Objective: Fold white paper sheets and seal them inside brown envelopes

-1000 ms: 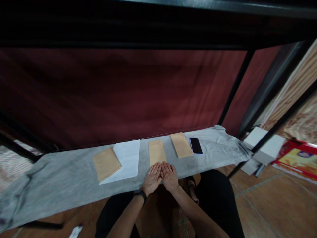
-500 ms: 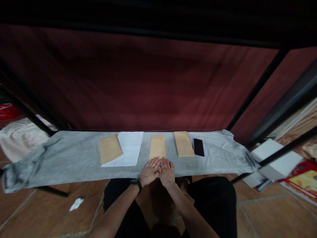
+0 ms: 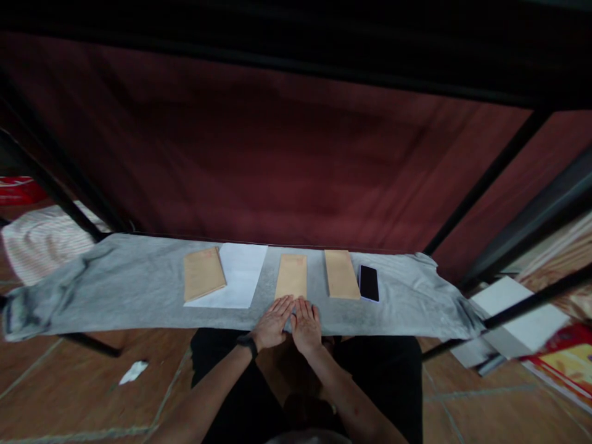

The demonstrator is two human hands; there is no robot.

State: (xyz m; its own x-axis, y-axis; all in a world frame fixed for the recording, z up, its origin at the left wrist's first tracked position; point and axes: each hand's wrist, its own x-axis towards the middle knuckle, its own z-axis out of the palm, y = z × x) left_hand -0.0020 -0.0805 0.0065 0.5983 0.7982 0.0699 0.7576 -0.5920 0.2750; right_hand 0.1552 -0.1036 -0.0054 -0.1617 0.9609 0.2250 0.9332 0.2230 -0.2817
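My left hand (image 3: 272, 322) and my right hand (image 3: 306, 323) lie flat side by side, fingers stretched out, on the near edge of a grey cloth (image 3: 134, 290) that covers a low surface. Their fingertips touch the near end of the middle brown envelope (image 3: 291, 275). A second brown envelope (image 3: 341, 274) lies to the right of it. A third brown envelope (image 3: 203, 272) rests on the left, overlapping a white sheet of paper (image 3: 238, 283). A black phone (image 3: 369, 283) lies beside the right envelope. My left wrist wears a dark band.
A dark red fabric panel (image 3: 277, 160) rises behind the surface, framed by black metal bars (image 3: 481, 185). White boxes (image 3: 518, 320) and a red and yellow package (image 3: 567, 364) sit on the tiled floor at right. Striped cloth (image 3: 41, 237) lies at left; a paper scrap (image 3: 133, 372) is on the floor.
The view has swung left and levelled, so the surface now looks straight. My hands have stayed flat together at the middle envelope's near end.
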